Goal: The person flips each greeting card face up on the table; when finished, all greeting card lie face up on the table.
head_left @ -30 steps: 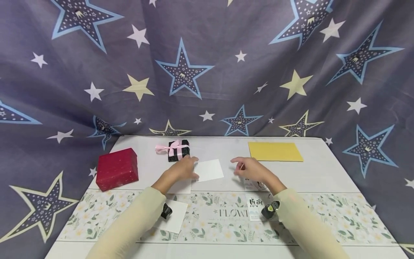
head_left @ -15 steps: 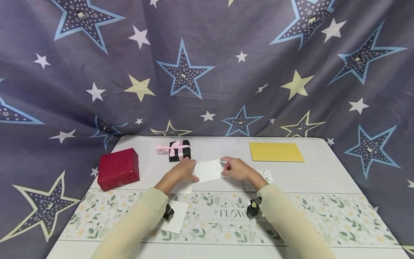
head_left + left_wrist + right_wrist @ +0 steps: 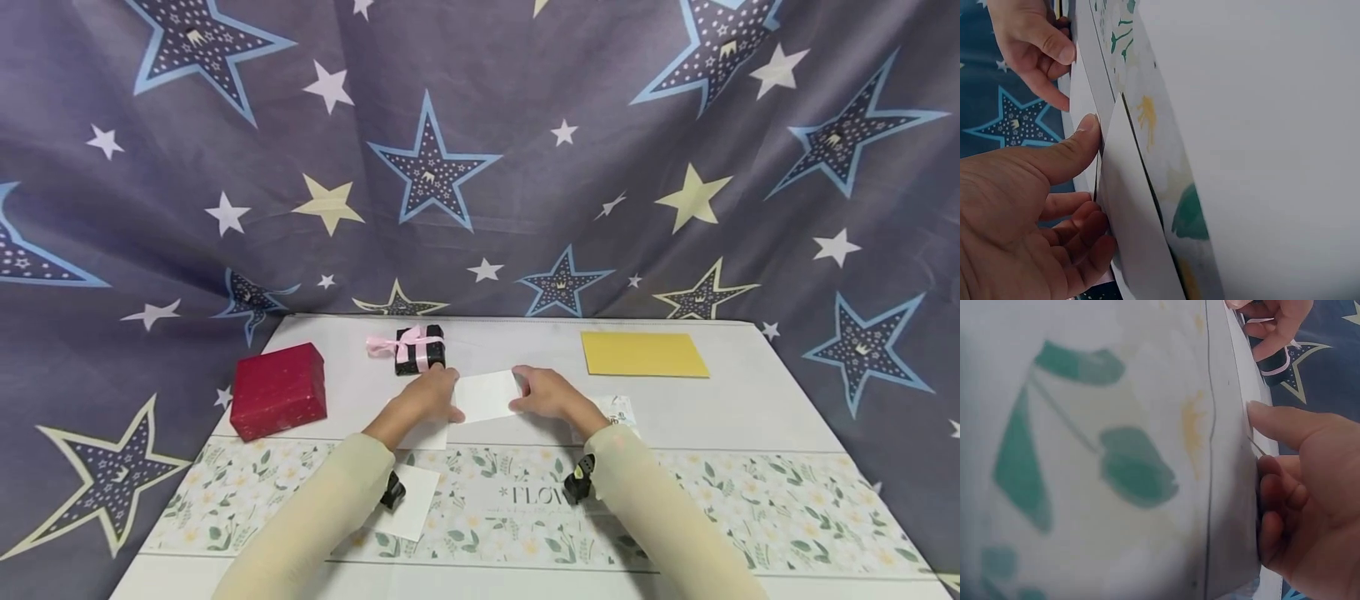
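A blank white card lies near the middle of the table, slightly turned. My left hand holds its left edge, thumb at the near corner and fingers at the far one. The right hand grips the opposite edge between thumb and fingers. In the left wrist view the thumb presses against the card's edge, with the other fingers curled below. The right wrist view has the right thumb on the card edge. Part of another white card shows beneath the left wrist.
A red box stands at the left, and a black gift box with pink ribbon sits behind my left hand. A yellow envelope-like sheet lies back right. One more white card and a printed card lie near the forearms.
My right hand has moved left from beside the card onto its right edge and taken hold there. The left hand has stayed at the left edge.
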{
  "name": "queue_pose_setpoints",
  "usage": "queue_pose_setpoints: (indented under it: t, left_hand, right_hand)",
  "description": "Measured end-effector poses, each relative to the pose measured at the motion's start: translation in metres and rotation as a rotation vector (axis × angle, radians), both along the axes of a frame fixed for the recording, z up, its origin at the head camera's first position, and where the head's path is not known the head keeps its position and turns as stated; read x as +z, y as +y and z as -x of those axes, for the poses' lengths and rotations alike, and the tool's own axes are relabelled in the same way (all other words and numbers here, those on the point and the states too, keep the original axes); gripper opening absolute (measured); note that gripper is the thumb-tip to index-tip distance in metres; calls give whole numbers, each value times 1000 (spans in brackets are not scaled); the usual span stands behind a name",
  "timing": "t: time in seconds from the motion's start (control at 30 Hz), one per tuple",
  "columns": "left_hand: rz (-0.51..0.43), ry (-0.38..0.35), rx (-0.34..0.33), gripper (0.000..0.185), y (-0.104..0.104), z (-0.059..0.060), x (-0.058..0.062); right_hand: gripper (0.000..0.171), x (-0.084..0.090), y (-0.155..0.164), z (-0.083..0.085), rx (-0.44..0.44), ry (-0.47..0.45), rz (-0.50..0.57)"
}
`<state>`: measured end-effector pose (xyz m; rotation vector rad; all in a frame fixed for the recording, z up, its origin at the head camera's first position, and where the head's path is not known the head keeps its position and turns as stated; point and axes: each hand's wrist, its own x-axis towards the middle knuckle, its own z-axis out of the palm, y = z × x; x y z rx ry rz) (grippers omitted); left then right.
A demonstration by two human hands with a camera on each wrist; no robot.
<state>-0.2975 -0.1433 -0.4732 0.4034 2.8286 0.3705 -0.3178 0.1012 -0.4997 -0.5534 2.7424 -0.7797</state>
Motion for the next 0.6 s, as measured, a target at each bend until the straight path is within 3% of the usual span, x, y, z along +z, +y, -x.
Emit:
queue_pose_setpoints:
  t: [0.33, 0.6]
  left_hand:
    - [5, 31, 14, 86, 0, -1, 0]
    - [-27, 75, 24, 88, 3, -4, -3]
  right_hand:
    - [77, -1, 2, -3, -14, 33, 11]
    - [78, -2, 5, -5, -20, 6, 65]
